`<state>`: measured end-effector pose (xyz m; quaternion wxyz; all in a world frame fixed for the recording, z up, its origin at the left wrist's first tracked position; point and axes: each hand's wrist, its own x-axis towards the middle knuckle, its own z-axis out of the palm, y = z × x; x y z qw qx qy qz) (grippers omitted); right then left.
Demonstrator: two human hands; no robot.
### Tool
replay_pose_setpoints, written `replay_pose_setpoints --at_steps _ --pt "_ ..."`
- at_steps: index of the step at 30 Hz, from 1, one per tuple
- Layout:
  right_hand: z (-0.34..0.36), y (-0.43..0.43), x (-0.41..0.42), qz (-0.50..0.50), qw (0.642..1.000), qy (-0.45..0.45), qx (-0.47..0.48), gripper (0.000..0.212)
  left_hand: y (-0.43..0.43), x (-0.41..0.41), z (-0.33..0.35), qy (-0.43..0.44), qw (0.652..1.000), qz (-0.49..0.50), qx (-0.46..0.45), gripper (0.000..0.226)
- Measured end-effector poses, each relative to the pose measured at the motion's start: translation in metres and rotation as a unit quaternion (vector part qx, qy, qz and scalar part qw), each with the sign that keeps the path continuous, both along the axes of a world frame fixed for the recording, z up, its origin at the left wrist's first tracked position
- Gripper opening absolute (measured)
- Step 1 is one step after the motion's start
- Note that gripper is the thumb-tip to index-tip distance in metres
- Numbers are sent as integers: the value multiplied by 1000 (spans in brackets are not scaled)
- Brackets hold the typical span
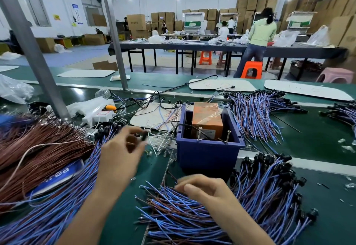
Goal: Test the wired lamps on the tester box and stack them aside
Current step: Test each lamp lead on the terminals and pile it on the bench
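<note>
Wired lamps (pixel 183 219) lie fanned nearest, bare ends under the right hand (pixel 206 190), whose curled fingers rest on them, grip unclear, likely to feed the screws (pixel 200 133) of the tester box (pixel 208 152) beyond, while the left hand (pixel 119 152) pinches one blurred lamp (pixel 143 136) by the left heap (pixel 57 196).

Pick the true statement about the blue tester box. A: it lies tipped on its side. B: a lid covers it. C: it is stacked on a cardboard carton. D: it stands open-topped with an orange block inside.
D: the tester box stands upright on the green bench with no lid. An orange block sits inside it, and two screws stick up in front of the block.
</note>
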<state>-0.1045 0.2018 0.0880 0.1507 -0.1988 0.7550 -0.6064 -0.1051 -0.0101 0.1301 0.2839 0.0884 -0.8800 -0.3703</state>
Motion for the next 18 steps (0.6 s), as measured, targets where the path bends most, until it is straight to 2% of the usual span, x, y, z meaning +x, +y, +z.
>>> replay_pose_setpoints --at_steps 3,8,10,11,13,15,18 --pt "4 -9 -2 -26 987 -30 -154 21 49 15 -3 -34 984 -163 63 29" --pt "-5 2 -10 -132 935 -172 -281 35 69 19 -25 -80 962 -220 143 40" --pt "-5 12 -15 -169 897 -216 -347 37 66 21 -33 -101 957 -235 136 46" --pt "-4 21 -19 -199 866 -233 -394 37 63 23 -36 -117 954 -241 133 44" --pt "5 43 -30 -269 804 -242 -472 31 53 25 -39 -145 951 -244 120 29" --pt "16 68 -42 -337 759 -235 -505 30 40 27 -40 -170 949 -243 106 19" --pt "20 97 -56 -411 734 -210 -498 28 19 32 -38 -196 950 -232 77 18"
